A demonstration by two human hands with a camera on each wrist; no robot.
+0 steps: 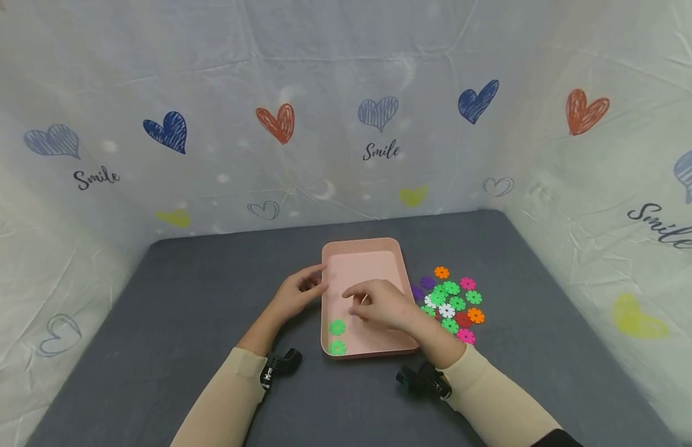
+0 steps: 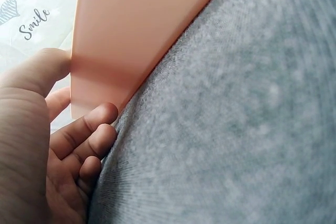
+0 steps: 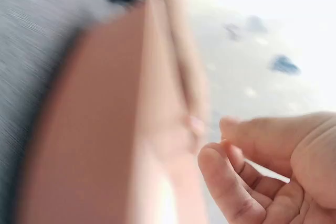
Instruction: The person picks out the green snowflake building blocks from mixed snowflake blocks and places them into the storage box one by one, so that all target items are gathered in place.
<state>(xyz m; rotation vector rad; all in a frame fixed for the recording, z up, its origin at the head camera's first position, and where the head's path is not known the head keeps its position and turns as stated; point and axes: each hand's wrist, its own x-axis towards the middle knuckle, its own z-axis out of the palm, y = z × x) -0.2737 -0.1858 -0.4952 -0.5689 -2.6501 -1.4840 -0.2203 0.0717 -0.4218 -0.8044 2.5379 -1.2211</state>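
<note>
A shallow pink tray (image 1: pixel 364 242) lies on the dark grey cloth. My left hand (image 1: pixel 297 292) is at its left side; in the left wrist view the thumb (image 2: pixel 50 69) meets the rim and the bent fingers lie along the outer wall. Two flower-shaped discs rest in the tray's near left corner, a green disc (image 1: pixel 337 327) and another green disc (image 1: pixel 337 347) just below it. Over the middle of the tray hovers my right hand (image 1: pixel 382 303), its thumb and index finger bent towards each other. No piece shows between them in either view.
To the right of the tray lies a loose pile of flower-shaped discs (image 1: pixel 457 303) in green, white, purple, orange, red and pink, some overlapping. A pale curtain (image 1: pixel 323 74) printed with hearts stands behind the table and along both sides.
</note>
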